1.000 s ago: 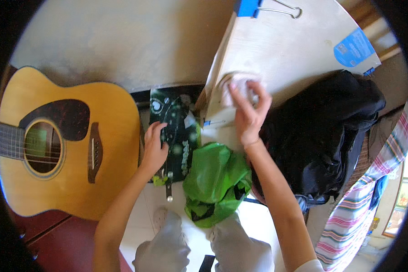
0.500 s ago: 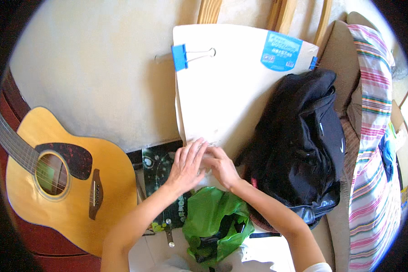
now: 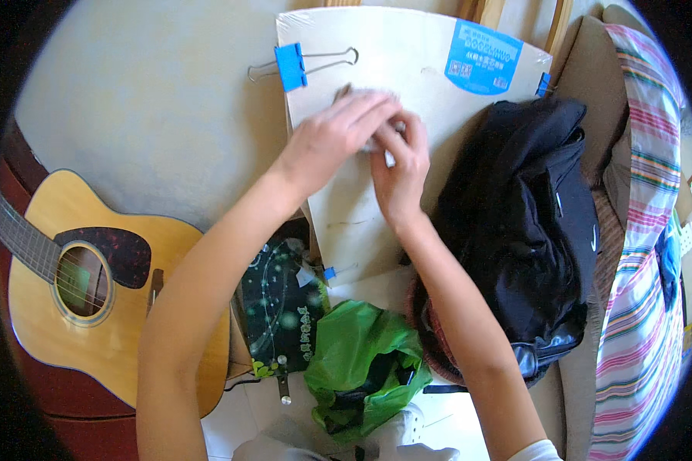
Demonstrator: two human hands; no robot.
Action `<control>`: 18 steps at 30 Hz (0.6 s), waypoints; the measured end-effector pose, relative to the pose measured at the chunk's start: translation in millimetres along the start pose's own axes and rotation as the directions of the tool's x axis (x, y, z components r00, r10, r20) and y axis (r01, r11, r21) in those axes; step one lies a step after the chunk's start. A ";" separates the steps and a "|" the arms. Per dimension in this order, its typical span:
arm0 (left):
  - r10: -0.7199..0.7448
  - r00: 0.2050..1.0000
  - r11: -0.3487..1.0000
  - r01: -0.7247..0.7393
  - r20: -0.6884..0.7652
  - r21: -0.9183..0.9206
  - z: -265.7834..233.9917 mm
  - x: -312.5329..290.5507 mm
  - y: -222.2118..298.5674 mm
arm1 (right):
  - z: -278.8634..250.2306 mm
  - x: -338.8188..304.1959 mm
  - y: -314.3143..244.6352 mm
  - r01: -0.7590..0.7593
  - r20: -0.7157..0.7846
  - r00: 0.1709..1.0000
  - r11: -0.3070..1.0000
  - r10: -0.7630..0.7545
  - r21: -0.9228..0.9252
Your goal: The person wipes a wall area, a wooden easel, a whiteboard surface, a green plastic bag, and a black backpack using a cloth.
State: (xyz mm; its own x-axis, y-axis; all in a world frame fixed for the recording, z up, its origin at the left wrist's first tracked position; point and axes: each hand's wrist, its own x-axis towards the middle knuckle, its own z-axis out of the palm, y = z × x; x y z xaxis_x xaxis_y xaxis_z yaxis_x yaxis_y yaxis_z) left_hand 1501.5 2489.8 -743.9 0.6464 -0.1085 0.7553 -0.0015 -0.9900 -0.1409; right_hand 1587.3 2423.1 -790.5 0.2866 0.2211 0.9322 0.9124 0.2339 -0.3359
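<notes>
Both hands are raised in front of a large off-white drawing board that leans against the wall. My left hand and my right hand meet, fingers curled around a crumpled grey-white piece. It looks like paper or tissue, but blur and my fingers hide most of it. Blue binder clips grip the board's edge: a large clip at upper left, another clip at upper right and a small clip near the bottom. A blue label is on the board's upper right.
An acoustic guitar stands at the left, partly behind my left forearm. Below the board are a dark printed bag and a green plastic bag. A black backpack leans at the right, beside a sofa with striped fabric.
Both hands have moved up from the board's lower part to its upper middle, and the grey-white piece now shows between them. The view has shifted slightly.
</notes>
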 end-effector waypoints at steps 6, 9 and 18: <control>-0.017 0.954 0.994 0.048 0.300 -0.098 31.6 -85.9 29.1 | -11.4 -105.0 13.9 -0.035 0.280 0.959 0.999 0.034 -0.003; -0.123 0.861 0.958 0.233 0.494 -0.166 44.7 -128.3 46.4 | -24.1 -140.2 11.0 -0.137 0.541 0.834 0.990 0.102 0.024; -0.296 0.710 0.878 0.466 0.639 -0.111 57.5 -153.5 64.8 | -30.6 -125.2 -21.3 -0.518 0.713 0.476 0.820 0.514 -0.245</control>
State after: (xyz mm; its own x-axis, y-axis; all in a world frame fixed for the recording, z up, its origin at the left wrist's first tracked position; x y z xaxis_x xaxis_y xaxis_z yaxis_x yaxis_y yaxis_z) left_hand 1446.1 2447.5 -905.8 0.9469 0.2735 0.1693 0.2151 -0.9298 0.2987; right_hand 1540.9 2361.5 -896.0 0.3974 0.9008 0.1751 0.6712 -0.1552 -0.7248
